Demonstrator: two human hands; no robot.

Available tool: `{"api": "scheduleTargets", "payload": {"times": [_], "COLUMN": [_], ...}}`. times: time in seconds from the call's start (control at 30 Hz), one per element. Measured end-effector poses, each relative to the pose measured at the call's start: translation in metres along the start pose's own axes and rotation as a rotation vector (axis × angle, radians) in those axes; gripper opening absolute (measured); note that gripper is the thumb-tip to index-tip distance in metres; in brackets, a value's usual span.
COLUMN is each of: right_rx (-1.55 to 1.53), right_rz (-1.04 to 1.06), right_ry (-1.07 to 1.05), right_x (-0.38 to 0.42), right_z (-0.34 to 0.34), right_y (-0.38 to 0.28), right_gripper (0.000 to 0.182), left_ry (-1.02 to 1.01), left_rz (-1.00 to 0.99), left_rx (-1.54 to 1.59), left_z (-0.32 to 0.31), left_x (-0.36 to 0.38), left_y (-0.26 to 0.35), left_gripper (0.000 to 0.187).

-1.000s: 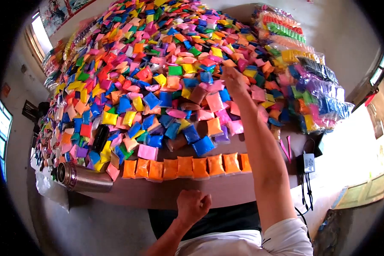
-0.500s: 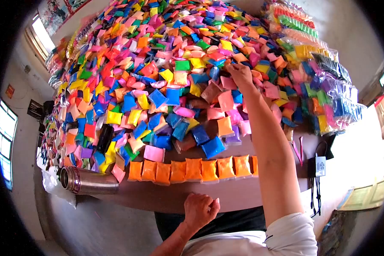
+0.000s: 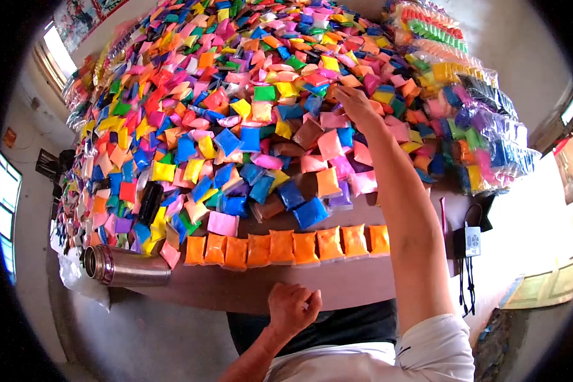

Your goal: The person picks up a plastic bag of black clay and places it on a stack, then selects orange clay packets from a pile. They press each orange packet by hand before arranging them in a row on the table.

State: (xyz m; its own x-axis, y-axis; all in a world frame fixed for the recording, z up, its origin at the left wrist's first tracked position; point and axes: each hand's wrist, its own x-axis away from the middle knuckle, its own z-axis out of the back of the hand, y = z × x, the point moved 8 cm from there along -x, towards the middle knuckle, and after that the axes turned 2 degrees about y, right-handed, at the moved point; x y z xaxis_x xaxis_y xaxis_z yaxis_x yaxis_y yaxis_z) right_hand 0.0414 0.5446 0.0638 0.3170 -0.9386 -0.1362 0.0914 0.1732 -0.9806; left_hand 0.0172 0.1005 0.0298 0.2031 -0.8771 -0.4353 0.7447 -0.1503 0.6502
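Note:
My right hand (image 3: 356, 104) reaches far into the big heap of small coloured packets (image 3: 226, 140), its fingers bunched and pointing down among them. An orange packet (image 3: 349, 81) lies just beyond the fingertips; what they grip, if anything, is hidden. My left hand (image 3: 293, 308) is curled into a loose fist close to my body, over the table's front edge, with nothing visible in it. Between that hand and the heap runs a row of several orange packets (image 3: 282, 247), set side by side. My right forearm passes over the row's right end.
A steel flask (image 3: 133, 266) lies on its side at the left front of the table (image 3: 216, 283). A black cylinder (image 3: 149, 202) rests among the packets. Clear bags of packets (image 3: 496, 137) are stacked at the right, near a small corded device (image 3: 470, 242) and a pink tool (image 3: 443, 216).
The whole view has shifted slightly, with the table now a little farther left and up. The row's rightmost orange packet shows more fully beside my forearm. Both hands keep nearly the same pose.

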Motion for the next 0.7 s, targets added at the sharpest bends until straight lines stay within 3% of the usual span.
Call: {"api": "scheduleTargets", "payload": {"times": [0.07, 0.13, 0.2, 0.27, 0.37, 0.4, 0.47, 0.53, 0.6, 0.7], "right_rx": [0.424, 0.653, 0.590, 0.412, 0.082, -0.100, -0.358, -0.424, -0.421, -0.432], "right_rz": [0.029, 0.067, -0.092, -0.117, 0.146, 0.027, 0.112, 0.066, 0.062, -0.085], "right_ry": [-0.078, -0.097, -0.094, -0.047, 0.561, 0.602, 0.490, 0.312, 0.276, -0.112], "right_x": [-0.028, -0.039, -0.039, -0.030, -0.008, -0.001, 0.017, 0.062, 0.116, 0.214], "right_z": [-0.014, -0.027, -0.027, -0.022, 0.024, 0.033, 0.044, 0.046, 0.044, 0.021], "right_y": [0.013, 0.015, 0.018, 0.018, -0.004, -0.003, -0.010, -0.026, -0.037, -0.050], "right_gripper": [0.034, 0.035, 0.035, 0.031, 0.029, 0.022, 0.015, 0.015, 0.038, 0.040], "left_ry": [-0.002, -0.001, 0.013, 0.020, -0.003, -0.035, -0.062, -0.092, -0.004, -0.014], "left_rz": [0.002, 0.002, -0.028, -0.048, -0.019, 0.029, 0.035, 0.031, -0.004, 0.031], "left_rx": [-0.012, -0.022, -0.057, -0.063, -0.046, -0.021, -0.031, -0.029, 0.034, 0.141], "left_z": [0.000, 0.000, 0.001, 0.000, 0.001, -0.001, -0.001, -0.003, 0.005, 0.006], "left_x": [-0.002, -0.004, -0.004, -0.003, -0.003, 0.000, 0.000, -0.002, -0.003, 0.002], "left_y": [0.001, 0.002, 0.003, 0.003, 0.001, -0.002, -0.004, -0.003, -0.001, -0.006], "left_gripper": [0.029, 0.030, 0.030, 0.030, 0.029, 0.029, 0.029, 0.031, 0.033, 0.033]}}
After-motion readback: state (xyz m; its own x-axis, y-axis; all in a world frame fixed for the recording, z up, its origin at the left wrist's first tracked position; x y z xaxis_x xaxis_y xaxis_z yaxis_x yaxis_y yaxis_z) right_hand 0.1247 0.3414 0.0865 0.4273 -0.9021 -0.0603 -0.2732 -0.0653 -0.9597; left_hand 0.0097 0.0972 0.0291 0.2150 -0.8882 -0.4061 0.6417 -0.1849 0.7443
